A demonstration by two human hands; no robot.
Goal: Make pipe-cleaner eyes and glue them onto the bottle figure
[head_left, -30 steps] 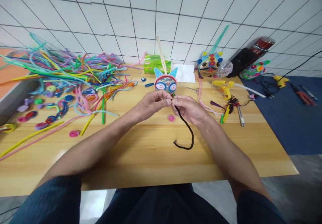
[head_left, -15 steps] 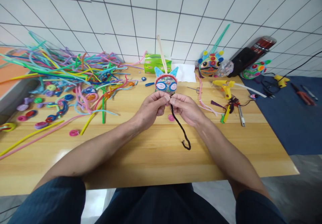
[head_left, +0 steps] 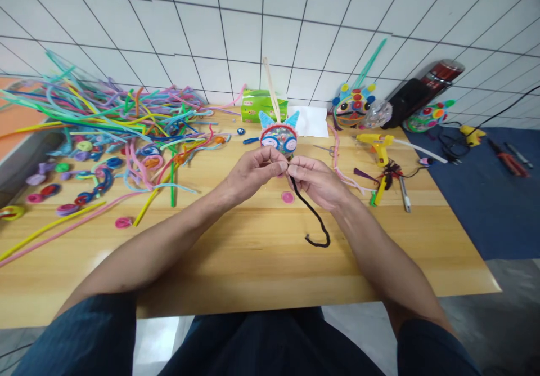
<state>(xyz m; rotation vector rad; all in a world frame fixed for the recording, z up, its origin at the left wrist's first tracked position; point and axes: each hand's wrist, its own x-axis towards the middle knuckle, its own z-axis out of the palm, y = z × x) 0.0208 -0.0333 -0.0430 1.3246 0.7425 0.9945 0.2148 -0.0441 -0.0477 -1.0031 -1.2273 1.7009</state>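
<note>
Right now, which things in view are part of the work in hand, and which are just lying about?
In the work:
- black pipe cleaner, in the grip of left hand and right hand
- probably the blue-eared ornament, just beyond the hands

Lying about, as far as I can judge:
- yellow glue gun
- green packet
- red-handled pliers

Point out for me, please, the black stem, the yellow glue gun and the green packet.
Black stem point(head_left: 313, 211): head view, on its loose length.
Yellow glue gun point(head_left: 379, 147): head view, on its body.
Green packet point(head_left: 255, 111): head view, on its front.
</note>
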